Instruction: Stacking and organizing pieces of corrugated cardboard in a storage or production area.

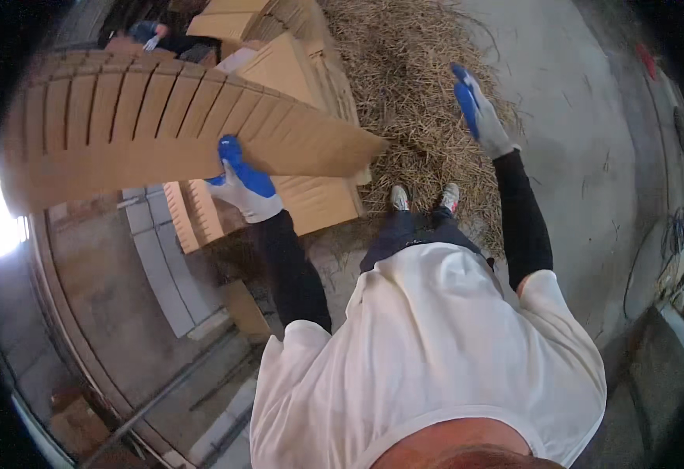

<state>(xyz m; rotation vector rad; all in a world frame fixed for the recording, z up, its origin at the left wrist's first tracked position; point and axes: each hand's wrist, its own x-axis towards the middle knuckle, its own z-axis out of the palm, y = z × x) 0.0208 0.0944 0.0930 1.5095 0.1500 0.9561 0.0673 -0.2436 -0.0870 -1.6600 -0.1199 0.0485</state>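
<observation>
White shirt (435, 336), slotted cardboard (146, 160), near edge in left hand (246, 184)

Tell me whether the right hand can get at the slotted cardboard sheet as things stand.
Probably yes: the right hand looks empty, its fingers extended, and nothing visible stands between it and the slotted cardboard sheet, though depth is hard to judge.

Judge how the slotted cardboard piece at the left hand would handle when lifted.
Being cardboard, the slotted piece is probably light for its size. Its slotted upper edge likely flexes more easily than the uncut band below. Much of it extends left of the left hand, so that end may dip.
</observation>
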